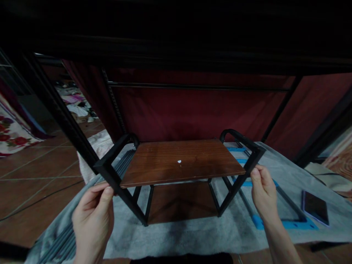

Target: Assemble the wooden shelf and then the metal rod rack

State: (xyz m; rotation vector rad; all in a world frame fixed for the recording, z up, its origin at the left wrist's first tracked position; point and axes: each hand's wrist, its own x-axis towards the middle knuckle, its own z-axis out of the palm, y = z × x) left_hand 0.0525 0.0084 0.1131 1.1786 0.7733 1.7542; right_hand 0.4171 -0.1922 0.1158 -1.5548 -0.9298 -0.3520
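A small two-tier shelf stands on a grey cloth, with a brown wood-grain upper board (189, 161), a lower board (181, 203) and a black metal frame (128, 201) with curved tops at both sides. My left hand (95, 216) pinches the frame's left side near the front corner of the upper board. On the opposite side, my right hand (264, 190) has its thumb and fingers closed on the frame just below that board's right front corner. A small white spot (179, 161) lies on the upper board.
Blue-and-dark frame parts (297, 224) and a phone (315, 206) lie on the grey cloth (198, 236) at right. Dark rods (62, 240) rest at left. A dark beam (176, 47) crosses overhead, with a red curtain (187, 113) behind. A cable (41, 200) runs over the tiled floor.
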